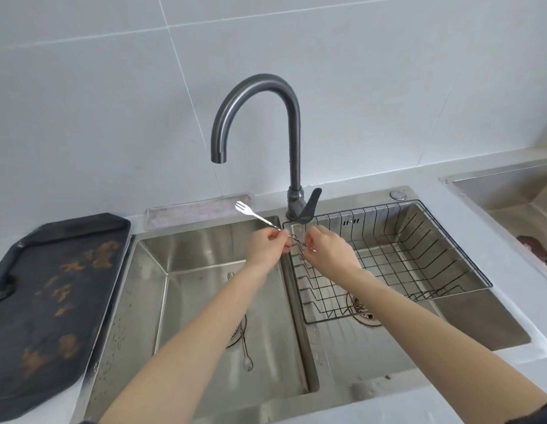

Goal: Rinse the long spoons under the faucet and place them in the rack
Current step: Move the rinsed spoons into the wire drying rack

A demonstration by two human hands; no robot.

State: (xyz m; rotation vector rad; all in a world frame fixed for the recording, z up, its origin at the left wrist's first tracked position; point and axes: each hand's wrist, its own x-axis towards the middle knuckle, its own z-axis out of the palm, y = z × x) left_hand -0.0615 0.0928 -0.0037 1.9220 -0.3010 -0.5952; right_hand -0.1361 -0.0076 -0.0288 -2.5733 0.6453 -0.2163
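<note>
Both my hands hold one thin silver long-handled fork (pixel 256 216) over the divider between the two sink basins. My left hand (pixel 267 243) pinches the middle of its twisted handle, and the tines point up and left. My right hand (pixel 325 250) pinches the handle's other end above the near left corner of the black wire rack (pixel 425 270). A long spoon (pixel 246 351) lies on the floor of the left basin (pixel 186 283), partly behind my left forearm. The dark gooseneck faucet (pixel 267 123) stands behind my hands, with no water running from its spout.
The rack sits in the right basin (pixel 468 322) above its drain. A dark tray (pixel 48 304) with orange-brown stains lies on the counter at the left. A grey cloth (pixel 201 211) lies behind the left basin. Another steel sink (pixel 517 197) is at the far right.
</note>
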